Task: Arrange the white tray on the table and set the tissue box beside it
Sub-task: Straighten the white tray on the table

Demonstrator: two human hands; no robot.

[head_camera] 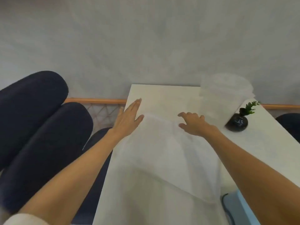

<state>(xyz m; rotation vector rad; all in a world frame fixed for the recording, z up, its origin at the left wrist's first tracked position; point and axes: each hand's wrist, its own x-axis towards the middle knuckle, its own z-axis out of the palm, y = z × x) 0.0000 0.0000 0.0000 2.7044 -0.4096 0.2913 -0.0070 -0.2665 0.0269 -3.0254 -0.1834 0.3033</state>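
A wide white sheet-like surface [164, 159] with soft folds lies lengthwise on the white table [162, 95]; blur hides whether it is a tray or a cloth. My left hand [128, 119] lies flat and open at its far left corner, fingers straight and together. My right hand [193, 124] rests on its far edge with fingers spread and bent, nothing clearly gripped. A light blue box-like thing [235, 208], possibly the tissue box, sits at the near right, partly hidden by my right forearm.
A small black vase [237, 123] with a green sprig stands at the right of the table. Behind it is a translucent white container [225, 90]. Dark blue cushioned seats [40, 127] stand left of the table, and a grey wall lies beyond.
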